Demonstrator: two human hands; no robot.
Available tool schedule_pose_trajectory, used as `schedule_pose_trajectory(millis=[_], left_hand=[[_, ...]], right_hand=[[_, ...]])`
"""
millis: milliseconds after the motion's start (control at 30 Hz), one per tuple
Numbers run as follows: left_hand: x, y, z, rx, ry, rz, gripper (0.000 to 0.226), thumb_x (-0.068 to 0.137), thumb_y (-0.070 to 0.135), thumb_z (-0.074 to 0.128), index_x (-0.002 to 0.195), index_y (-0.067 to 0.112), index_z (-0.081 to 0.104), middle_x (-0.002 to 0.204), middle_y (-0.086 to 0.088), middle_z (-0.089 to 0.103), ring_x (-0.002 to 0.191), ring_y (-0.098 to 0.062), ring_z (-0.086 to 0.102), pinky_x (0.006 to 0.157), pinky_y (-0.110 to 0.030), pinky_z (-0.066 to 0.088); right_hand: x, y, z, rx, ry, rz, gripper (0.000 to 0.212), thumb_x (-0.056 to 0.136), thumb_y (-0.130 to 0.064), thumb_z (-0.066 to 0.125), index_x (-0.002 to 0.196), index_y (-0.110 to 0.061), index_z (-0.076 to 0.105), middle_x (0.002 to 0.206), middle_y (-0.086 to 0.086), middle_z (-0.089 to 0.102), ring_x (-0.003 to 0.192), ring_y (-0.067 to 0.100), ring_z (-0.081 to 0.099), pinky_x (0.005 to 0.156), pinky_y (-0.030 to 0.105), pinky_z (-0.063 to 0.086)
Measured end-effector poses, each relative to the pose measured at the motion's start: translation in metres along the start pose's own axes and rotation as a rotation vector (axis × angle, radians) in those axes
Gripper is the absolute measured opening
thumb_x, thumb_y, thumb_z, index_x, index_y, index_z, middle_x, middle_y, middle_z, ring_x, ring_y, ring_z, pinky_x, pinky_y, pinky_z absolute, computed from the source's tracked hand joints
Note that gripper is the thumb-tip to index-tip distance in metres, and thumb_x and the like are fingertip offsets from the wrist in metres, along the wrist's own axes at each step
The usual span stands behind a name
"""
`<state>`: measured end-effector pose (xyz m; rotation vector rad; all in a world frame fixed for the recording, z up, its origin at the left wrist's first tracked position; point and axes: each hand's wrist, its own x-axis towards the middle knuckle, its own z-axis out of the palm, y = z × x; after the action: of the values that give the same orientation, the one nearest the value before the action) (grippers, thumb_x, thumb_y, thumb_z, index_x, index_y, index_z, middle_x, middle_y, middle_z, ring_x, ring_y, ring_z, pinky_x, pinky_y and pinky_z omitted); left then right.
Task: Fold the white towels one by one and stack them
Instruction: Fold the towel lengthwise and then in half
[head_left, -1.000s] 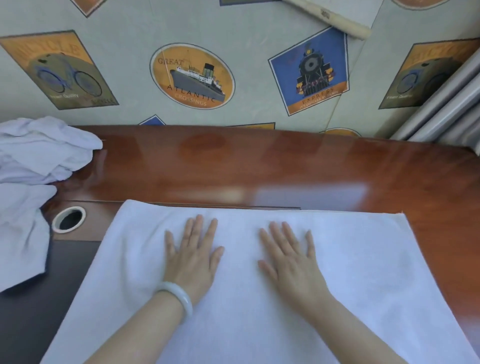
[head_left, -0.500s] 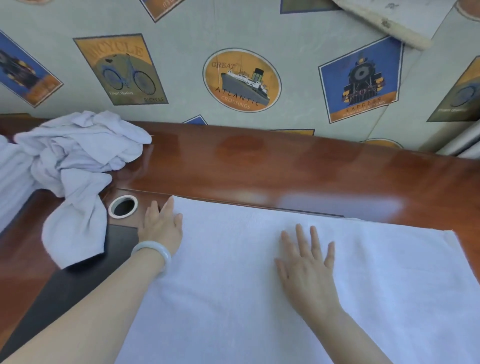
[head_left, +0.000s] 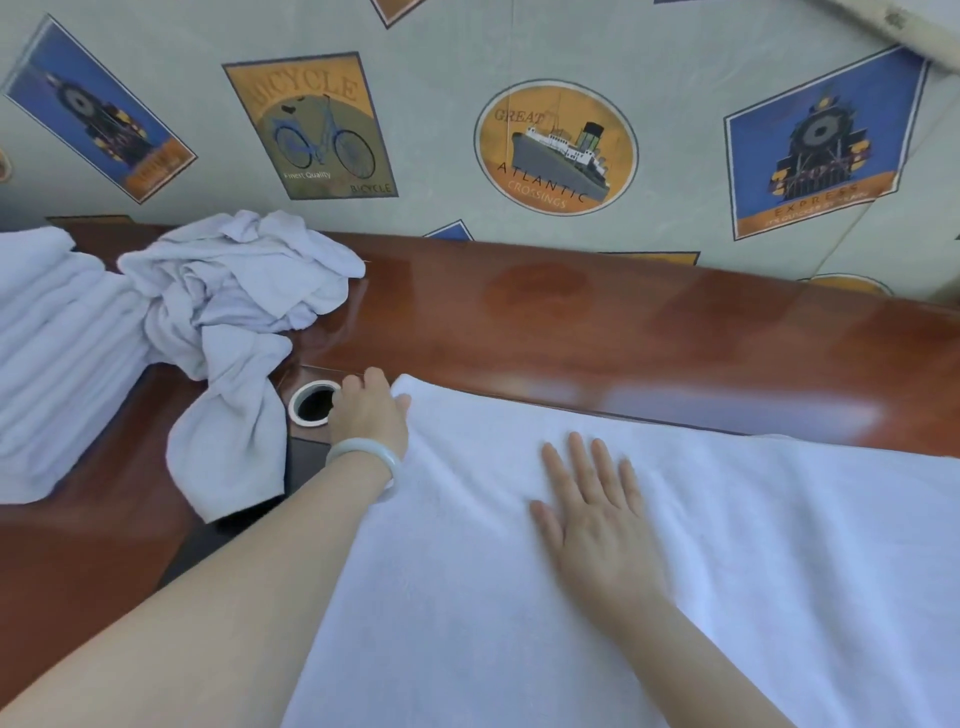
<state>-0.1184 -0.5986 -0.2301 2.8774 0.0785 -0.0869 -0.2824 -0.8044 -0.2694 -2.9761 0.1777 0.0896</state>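
1. The towel lies spread flat on the tabletop, and its near part runs out of view at the bottom.
2. The left grip sits at the towel's far left corner. Its fingers are curled and its thumb is on the edge, so it seems to pinch the cloth. The right grip is open, palm flat, pressing on the middle of the towel.
3. A pinch at one corner alone may lift only that point. The rest of the left edge would then sag, and the fold would land crooked with the edges not meeting.
4. If the right palm keeps pressing while the left pulls, the cloth between them could bunch. A faint crease runs there now.
5. The corner lies just beside the round hole, and the crumpled towels hang near it. The wrist or the bracelet could catch that loose cloth and drag it along.
6. A second ago both palms lay flat side by side in the middle of the towel. Half a second ago the left had slid to the edge with its fingers straight. Now those fingers curl at the corner, while the right stays flat.
7. The view has swung left, and the stack of folded towels now shows.
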Motion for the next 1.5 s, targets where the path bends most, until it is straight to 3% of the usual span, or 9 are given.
schedule_pose_trajectory(millis=[133,267,367,500,700,900,1033,1367,1500], left_hand=[[-0.062,0.005,0.002,-0.002,0.236,0.368,0.033,0.097,0.032,0.042,0.114,0.007,0.056,0.111,-0.012,0.055,0.102,-0.034,0.053,0.084,-0.044,0.044],[-0.112,-0.007,0.024,0.057,0.059,0.381,0.065,0.095,0.032,0.014,0.145,0.002,0.042,0.152,-0.016,0.04,0.143,-0.034,0.034,0.117,-0.045,0.03],[-0.112,-0.015,0.039,0.083,-0.017,0.326,0.072,0.09,0.041,-0.009,0.155,0.01,0.001,0.161,-0.004,-0.008,0.15,-0.021,-0.011,0.123,-0.039,-0.007],[-0.112,-0.013,0.04,0.147,-0.021,0.272,0.067,0.094,0.041,-0.004,0.156,0.017,0.001,0.163,-0.003,-0.008,0.15,-0.023,-0.01,0.123,-0.049,-0.002],[-0.11,-0.011,0.039,0.2,-0.068,0.301,0.074,0.087,0.036,-0.014,0.158,0.021,0.003,0.165,0.002,0.002,0.15,-0.02,-0.018,0.118,-0.052,-0.015],[-0.11,-0.011,0.04,0.231,-0.018,0.27,0.064,0.096,0.036,0.003,0.157,0.018,-0.004,0.164,-0.001,-0.016,0.143,-0.02,-0.035,0.119,-0.048,-0.014],[-0.106,-0.013,0.046,0.235,-0.056,0.289,0.064,0.1,0.043,0.015,0.155,0.027,-0.013,0.163,0.001,-0.017,0.139,-0.021,-0.039,0.116,-0.049,-0.021],[-0.109,-0.013,0.039,0.172,-0.038,0.253,0.06,0.1,0.043,0.002,0.156,0.023,-0.012,0.163,0.001,-0.019,0.149,-0.02,-0.02,0.121,-0.045,-0.012],[-0.131,-0.019,0.024,0.156,-0.063,0.332,0.057,0.103,0.042,0.007,0.157,0.025,-0.003,0.164,-0.001,-0.012,0.15,-0.022,-0.016,0.12,-0.049,-0.011]], right_hand=[[0.0,-0.012,-0.006,0.001,-0.042,0.077,0.07,0.089,-0.061,-0.014,0.152,-0.032,-0.018,0.161,-0.001,-0.022,0.149,0.026,-0.023,0.118,0.053,-0.017],[0.016,-0.063,-0.01,0.078,0.038,-0.192,0.06,0.098,-0.048,0.021,0.153,-0.026,0.034,0.16,0.004,0.027,0.148,0.032,0.023,0.114,0.059,0.005],[0.055,-0.062,-0.002,0.0,-0.061,-0.326,0.059,0.101,-0.049,0.011,0.157,-0.03,0.013,0.165,-0.002,0.004,0.153,0.02,0.002,0.119,0.05,-0.01],[0.112,-0.035,-0.022,-0.064,-0.104,-0.034,0.056,0.106,-0.043,0.017,0.158,-0.025,0.009,0.166,-0.003,0.001,0.152,0.018,-0.004,0.121,0.052,-0.005],[0.11,-0.103,-0.025,0.076,-0.198,-0.567,0.049,0.105,-0.038,0.018,0.149,-0.031,0.035,0.161,-0.003,0.024,0.151,0.017,0.011,0.12,0.056,0.001],[0.148,-0.134,-0.023,-0.06,-0.319,-0.299,0.059,0.104,-0.05,0.02,0.158,-0.03,0.008,0.166,-0.003,-0.001,0.152,0.026,-0.006,0.118,0.06,-0.004],[0.099,-0.132,-0.027,0.096,-0.003,-0.164,0.062,0.102,-0.045,0.01,0.156,-0.017,0.019,0.166,0.003,0.005,0.152,0.022,-0.007,0.12,0.052,-0.011],[-0.041,0.066,-0.03,0.027,-0.04,0.517,0.07,0.097,-0.056,0.007,0.158,-0.023,0.002,0.166,0.0,-0.002,0.152,0.02,-0.007,0.121,0.051,-0.002],[-0.072,0.036,-0.033,0.066,0.146,0.295,0.057,0.106,-0.04,0.021,0.154,-0.008,0.029,0.16,0.015,0.025,0.15,0.032,0.016,0.12,0.054,0.006]])
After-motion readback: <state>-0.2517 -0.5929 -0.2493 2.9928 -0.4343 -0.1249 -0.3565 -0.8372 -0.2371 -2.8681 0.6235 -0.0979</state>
